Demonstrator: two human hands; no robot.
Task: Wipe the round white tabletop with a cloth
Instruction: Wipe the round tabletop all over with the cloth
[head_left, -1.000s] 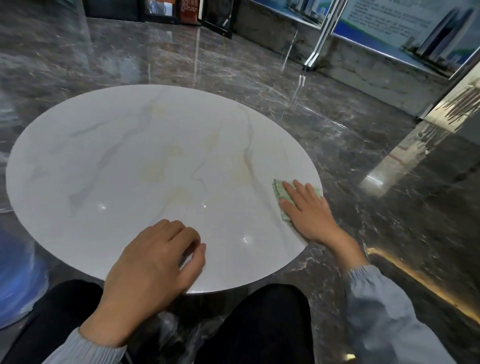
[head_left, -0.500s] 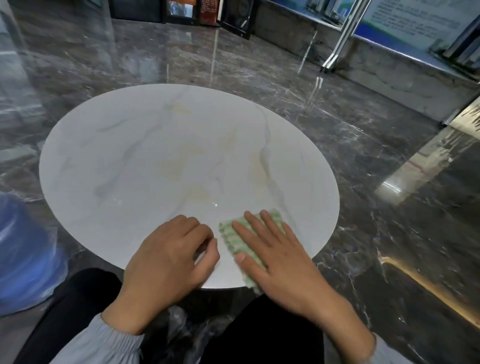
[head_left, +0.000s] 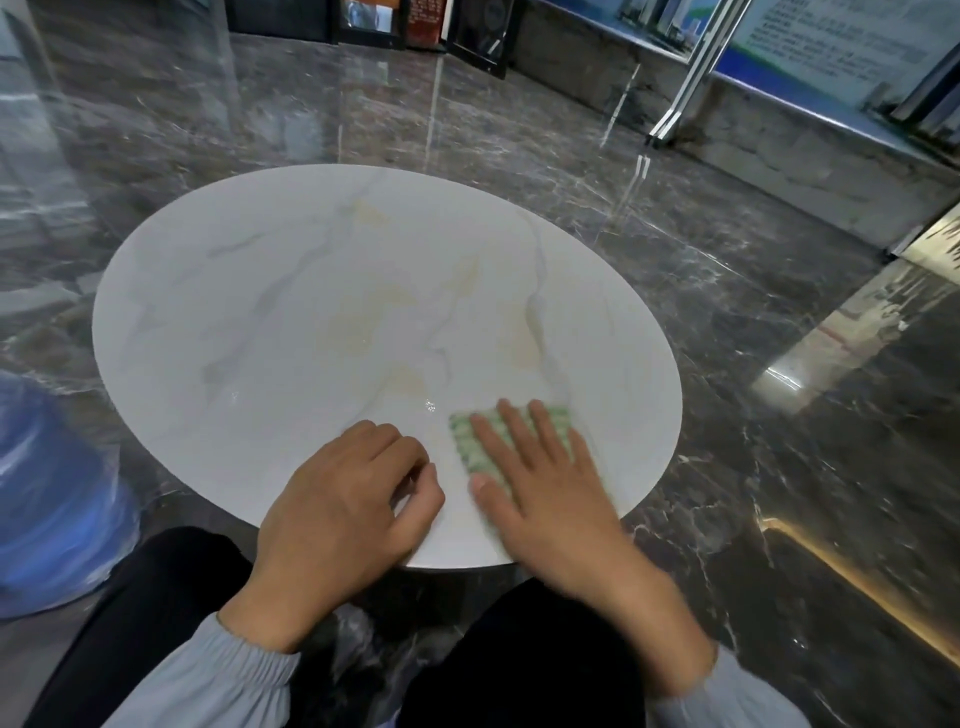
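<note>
Nearest the camera, the person's legs in dark trousers fill the bottom of the view, with a grey sleeve on each forearm. Just beyond them, both hands lie on the near edge of the round white tabletop. The left hand rests there with its fingers loosely curled and grips nothing. Just to its right, with a narrow strip of bare table between them, the right hand lies flat with straight, slightly spread fingers, pressing down on a green-and-white cloth. The cloth sits on the near right part of the tabletop, mostly under the palm, with its left and far edges showing past the fingers. The marble-patterned top has faint grey and yellowish veins. A blue water jug stands on the floor to the near left. Glossy dark marble floor surrounds the table. At the far side stand dark frames, and a blue-edged display board on the far right.
</note>
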